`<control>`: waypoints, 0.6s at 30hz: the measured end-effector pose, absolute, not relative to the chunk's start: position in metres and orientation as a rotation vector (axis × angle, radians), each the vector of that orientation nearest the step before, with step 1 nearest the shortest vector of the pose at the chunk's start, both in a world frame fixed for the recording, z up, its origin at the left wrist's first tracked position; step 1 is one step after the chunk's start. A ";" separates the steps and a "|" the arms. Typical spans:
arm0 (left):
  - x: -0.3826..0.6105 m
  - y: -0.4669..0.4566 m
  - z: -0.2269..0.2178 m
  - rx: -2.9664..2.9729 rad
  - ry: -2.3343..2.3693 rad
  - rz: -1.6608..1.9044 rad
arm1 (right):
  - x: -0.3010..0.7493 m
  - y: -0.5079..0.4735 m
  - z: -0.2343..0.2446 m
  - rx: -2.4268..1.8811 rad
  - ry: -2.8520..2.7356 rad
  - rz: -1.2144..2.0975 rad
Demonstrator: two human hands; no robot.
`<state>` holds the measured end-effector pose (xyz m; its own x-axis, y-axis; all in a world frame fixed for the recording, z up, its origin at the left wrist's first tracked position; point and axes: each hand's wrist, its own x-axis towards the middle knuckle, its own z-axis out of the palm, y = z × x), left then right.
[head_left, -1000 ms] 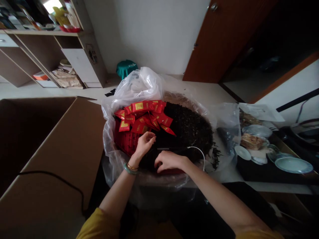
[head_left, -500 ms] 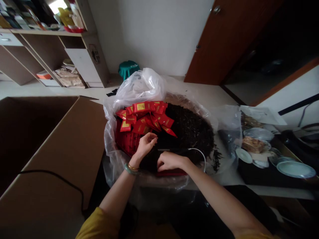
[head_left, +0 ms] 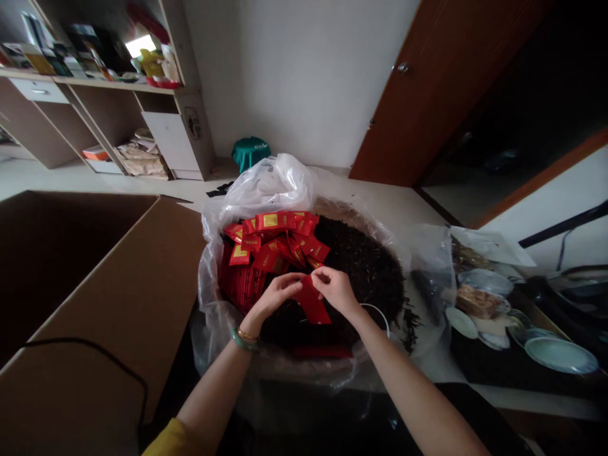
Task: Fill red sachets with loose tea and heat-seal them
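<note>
Both hands hold a red packet (head_left: pixel 314 305) by its upper end, above a large plastic-lined container. My left hand (head_left: pixel 281 292) pinches its left corner, and my right hand (head_left: pixel 333 288) grips the right corner. Dark dried leaves, probably tea (head_left: pixel 363 259), fill the right part of the container. Several red packets with gold labels (head_left: pixel 273 221) lie heaped behind my hands. To the left stands a tight row of flat red packets (head_left: pixel 241 285). More red packets (head_left: pixel 323 351) lie at the near rim. Part of a white cable (head_left: pixel 382 316) curves beside my right wrist.
A big open cardboard box (head_left: pixel 109 297) stands at the left, a black cord across it. Clear plastic lining (head_left: pixel 285 180) bunches around the container. On the right are dishes (head_left: pixel 560 349) and a bag of brownish pieces (head_left: pixel 477 301). Behind are a teal-covered bin (head_left: pixel 251 154) and a desk (head_left: pixel 166 136).
My right hand has lifted a red packet from the near rim up to my left hand, and both now hold it. The camera view has tilted slightly upward.
</note>
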<state>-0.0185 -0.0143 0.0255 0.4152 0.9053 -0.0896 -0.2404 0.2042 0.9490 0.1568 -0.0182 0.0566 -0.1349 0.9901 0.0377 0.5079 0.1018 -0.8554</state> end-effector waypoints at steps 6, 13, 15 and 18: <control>-0.016 -0.015 0.025 1.108 0.763 0.854 | 0.148 -0.017 0.047 -1.506 -1.768 0.877; -0.013 -0.004 0.010 1.009 1.014 1.109 | 0.138 -0.039 0.050 -1.438 -2.279 0.962; -0.014 -0.002 0.008 1.007 1.063 1.175 | 0.127 -0.046 0.044 -1.436 -2.407 0.909; -0.018 -0.001 0.008 1.012 1.067 1.251 | 0.119 -0.046 0.038 -1.407 -2.454 0.900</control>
<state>-0.0180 -0.0012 0.0077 0.0191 0.9981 -0.0582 -0.2146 0.0609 0.9748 0.1192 -0.0458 0.0383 -0.5392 0.8300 -0.1427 0.7253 0.3716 -0.5796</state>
